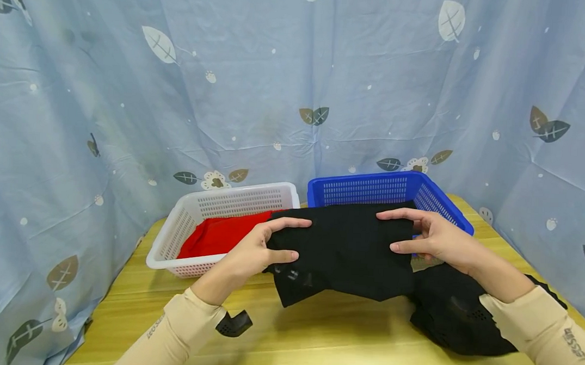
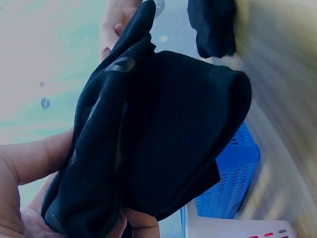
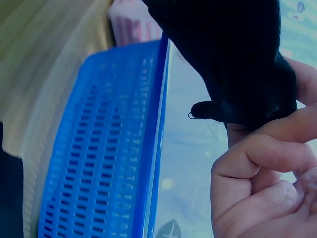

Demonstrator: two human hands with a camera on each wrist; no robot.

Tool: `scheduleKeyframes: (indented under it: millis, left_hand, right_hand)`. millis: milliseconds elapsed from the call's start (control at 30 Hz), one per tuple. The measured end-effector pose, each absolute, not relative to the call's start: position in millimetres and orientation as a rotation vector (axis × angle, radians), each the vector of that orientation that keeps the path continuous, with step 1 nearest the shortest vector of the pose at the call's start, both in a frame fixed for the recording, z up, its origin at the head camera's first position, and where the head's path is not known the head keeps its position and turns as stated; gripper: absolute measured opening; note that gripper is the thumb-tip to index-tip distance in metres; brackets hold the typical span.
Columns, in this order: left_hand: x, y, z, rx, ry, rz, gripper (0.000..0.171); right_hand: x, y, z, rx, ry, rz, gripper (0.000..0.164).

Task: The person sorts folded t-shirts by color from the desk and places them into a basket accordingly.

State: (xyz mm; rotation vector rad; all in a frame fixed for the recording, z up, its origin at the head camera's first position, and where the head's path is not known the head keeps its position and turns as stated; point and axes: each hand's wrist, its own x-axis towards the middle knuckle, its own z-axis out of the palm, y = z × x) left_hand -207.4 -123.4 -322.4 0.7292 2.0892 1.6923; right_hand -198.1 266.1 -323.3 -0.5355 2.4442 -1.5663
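Note:
A folded black garment (image 1: 343, 250) is held up over the table between both hands, with a pale print near its lower left corner. My left hand (image 1: 257, 249) grips its left end, thumb and forefinger on the near face. At the right end, my right hand (image 1: 434, 237) pinches the cloth, its other fingers curled behind. The left wrist view shows the garment's layers (image 2: 173, 114) hanging in a fold with a thick, rounded edge. In the right wrist view, a small cloth tip (image 3: 208, 110) sticks out beside the fingers.
A white basket (image 1: 164, 247) with red cloth (image 1: 221, 234) in it stands at the back left. Behind the garment is a blue basket (image 1: 439, 197). A crumpled black cloth heap (image 1: 463, 315) lies under my right forearm on the wooden table (image 1: 325, 342). A patterned curtain (image 1: 257, 83) surrounds the table.

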Motion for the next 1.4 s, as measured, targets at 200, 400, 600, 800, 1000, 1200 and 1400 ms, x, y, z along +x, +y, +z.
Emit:
scheduleKeyframes:
  millis: [200,400,600,800,1000,1200,1400]
  left_hand:
    - [-224.2,-108.9,-321.1,0.677,2.297,1.565,0.055]
    - [-240.7,-94.7,-320.2,0.628,2.330,1.560,0.053]
    - [-255.7,-82.7,-317.5,0.604,2.285,1.607,0.053]
    - [-272.9,-71.2,-315.3,0.654,2.212,1.683,0.054]
    - [-285.8,-58.4,-313.1,0.652,2.247,1.702,0.054]
    - [-297.7,-45.5,-313.0,0.641,2.222,1.753,0.053]
    - [-308.4,-30.2,-314.9,0.678,2.256,1.802,0.053]
  right_hand:
    - [-212.3,276.3,-323.8,-0.499,2.472,-1.576,0.062]
    - [-225.9,286.1,-324.7,-0.462,2.485,-1.604,0.062]
    - [-236.8,294.6,-321.6,-0.469,2.495,-1.624,0.061]
    - [-246.4,300.9,-314.8,-0.434,2.534,-1.597,0.063]
    - [-257.5,309.0,-310.6,-0.404,2.547,-1.602,0.065]
    - [-270.5,317.1,-307.4,-0.361,2.584,-1.604,0.063]
    - [-280.5,325.5,-305.5,-0.307,2.624,-1.612,0.060]
